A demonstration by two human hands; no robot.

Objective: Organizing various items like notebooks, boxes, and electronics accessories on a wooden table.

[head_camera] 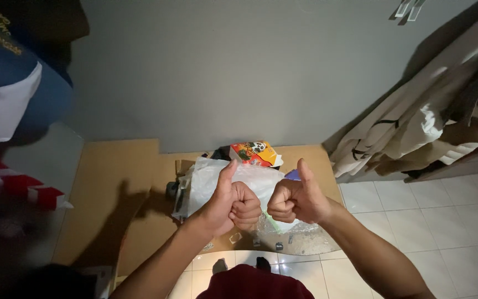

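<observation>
Here | left hand [233,202], right hand [294,199]: fisted, thumbs up, empty | cardboard [117,182] on tiled floor [443,221], grey wall [222,72]

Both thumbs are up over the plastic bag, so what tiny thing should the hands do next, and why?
Probably open the left hand and lower it onto the white plastic bag just beneath. Both it and the right hand are closed fists with thumbs raised, holding nothing, and the bag lies untouched on the cardboard right under them.
</observation>
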